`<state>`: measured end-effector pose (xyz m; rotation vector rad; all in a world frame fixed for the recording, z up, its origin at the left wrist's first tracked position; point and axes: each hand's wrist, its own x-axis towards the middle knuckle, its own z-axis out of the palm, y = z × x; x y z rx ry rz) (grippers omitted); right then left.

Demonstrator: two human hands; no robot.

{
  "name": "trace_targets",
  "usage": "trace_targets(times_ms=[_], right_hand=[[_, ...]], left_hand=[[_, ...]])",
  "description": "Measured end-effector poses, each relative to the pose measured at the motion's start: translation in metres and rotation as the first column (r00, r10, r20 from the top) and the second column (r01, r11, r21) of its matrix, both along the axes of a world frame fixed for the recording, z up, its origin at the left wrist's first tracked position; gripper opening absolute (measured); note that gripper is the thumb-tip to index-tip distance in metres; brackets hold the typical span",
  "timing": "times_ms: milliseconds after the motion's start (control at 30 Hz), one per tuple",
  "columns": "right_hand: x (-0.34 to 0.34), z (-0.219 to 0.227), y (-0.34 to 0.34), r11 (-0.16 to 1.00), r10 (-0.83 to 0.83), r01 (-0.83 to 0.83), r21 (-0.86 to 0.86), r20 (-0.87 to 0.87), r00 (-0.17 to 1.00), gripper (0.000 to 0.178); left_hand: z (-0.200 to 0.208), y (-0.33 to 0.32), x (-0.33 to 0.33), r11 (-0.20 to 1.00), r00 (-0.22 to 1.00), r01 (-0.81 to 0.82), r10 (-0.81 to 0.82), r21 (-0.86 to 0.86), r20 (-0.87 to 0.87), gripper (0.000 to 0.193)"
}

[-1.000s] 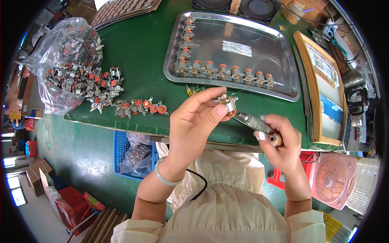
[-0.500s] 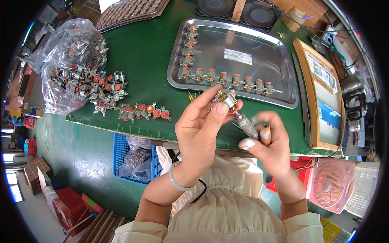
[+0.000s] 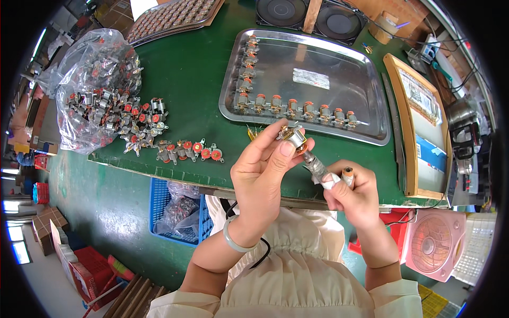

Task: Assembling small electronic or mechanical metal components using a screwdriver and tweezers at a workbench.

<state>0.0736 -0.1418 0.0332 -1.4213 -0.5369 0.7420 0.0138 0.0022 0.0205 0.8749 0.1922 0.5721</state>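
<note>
Moved a little closer together since the earlier frame, the left hand (image 3: 265, 169) is pinched on a small motor (image 3: 293, 138) at frame centre, while a tool (image 3: 317, 168), gripped by the right hand (image 3: 352, 193), is slanted up-left into it.

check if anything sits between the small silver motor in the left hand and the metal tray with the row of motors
Nothing visible does. The left hand holds the small silver motor just over the near rim of the shiny metal tray, with only bare green tabletop below. The right hand presses a grey rod-shaped tool to the motor from the near side.
</note>
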Motion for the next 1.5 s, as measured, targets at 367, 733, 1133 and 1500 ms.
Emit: trace_targets(times_ms=[367,733,1133,1500], right_hand=[[0.001,-0.002,0.001,0.995,-0.083,0.091,0.04,-0.172,0.982,0.016],[0.002,-0.002,-0.003,0.985,0.031,0.037,0.166,-0.387,0.921,0.02],[0.018,-0.009,-0.017,0.787,0.128,0.438,-0.435,0.809,0.573,0.027],[0.02,-0.014,-0.02,0.748,0.072,0.531,-0.398,0.844,0.531,0.025]], left_hand=[[-0.002,0.0,0.002,1.0,1.0,0.014,-0.014,-0.017,0.022,0.034],[-0.005,0.0,-0.003,0.994,0.993,0.108,-0.107,-0.022,0.056,0.031],[-0.001,0.016,0.0,0.996,0.993,0.078,-0.072,0.054,-0.096,0.031],[-0.003,0.019,-0.004,0.981,0.978,0.179,-0.169,0.077,-0.123,0.031]])
